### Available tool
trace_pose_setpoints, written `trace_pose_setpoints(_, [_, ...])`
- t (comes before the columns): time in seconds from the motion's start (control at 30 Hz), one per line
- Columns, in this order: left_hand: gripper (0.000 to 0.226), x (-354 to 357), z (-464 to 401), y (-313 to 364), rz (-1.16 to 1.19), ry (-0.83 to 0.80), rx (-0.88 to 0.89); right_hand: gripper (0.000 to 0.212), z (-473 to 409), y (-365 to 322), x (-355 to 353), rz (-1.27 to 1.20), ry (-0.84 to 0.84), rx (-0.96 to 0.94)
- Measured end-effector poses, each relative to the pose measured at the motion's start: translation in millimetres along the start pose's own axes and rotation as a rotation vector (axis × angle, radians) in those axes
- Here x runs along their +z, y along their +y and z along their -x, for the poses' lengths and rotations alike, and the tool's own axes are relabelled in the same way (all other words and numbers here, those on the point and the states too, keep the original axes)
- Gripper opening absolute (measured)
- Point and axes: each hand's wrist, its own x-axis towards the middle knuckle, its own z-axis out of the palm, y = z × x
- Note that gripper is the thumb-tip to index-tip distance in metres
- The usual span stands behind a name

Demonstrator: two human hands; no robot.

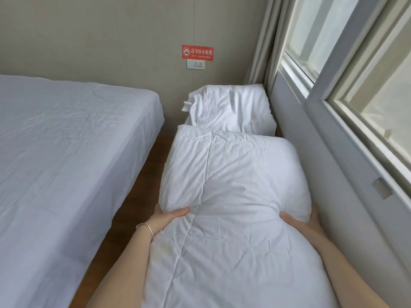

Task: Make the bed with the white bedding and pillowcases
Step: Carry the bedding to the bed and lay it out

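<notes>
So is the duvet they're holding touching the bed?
Apart. The head view shows a strip of wooden floor between the folded duvet and the bed.

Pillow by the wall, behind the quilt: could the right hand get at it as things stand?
Probably not at once. The right hand grips the bulky quilt, as does the left hand, and the quilt lies between both hands and the pillow.

The bed (66, 152) runs off the left and bottom edges, so its full extent is unseen. The folded white duvet (233, 196) continues past the bottom edge and covers most fingers of the left hand (164, 221) and right hand (304, 223). What the duvet and the pillow (231, 107) behind it rest on is hidden. The window (355, 74) panes are hazy, the outside unreadable.
</notes>
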Motion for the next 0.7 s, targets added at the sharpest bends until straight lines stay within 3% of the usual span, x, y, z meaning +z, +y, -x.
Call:
trace_pose_setpoints(0.2, [0.158,11,4,-13,0.019,0.074,0.023,0.141,5,8,7,0.040,0.018,-0.004])
trace_pose_setpoints(0.47, [0.156,10,16,-16,0.032,0.037,0.040,0.134,13,11,16,0.117,0.077,-0.141])
trace_pose_setpoints(0.7, [0.096,11,48,-17,-0.103,0.310,0.257,0.126,44,-14,32,0.071,0.076,-0.276])
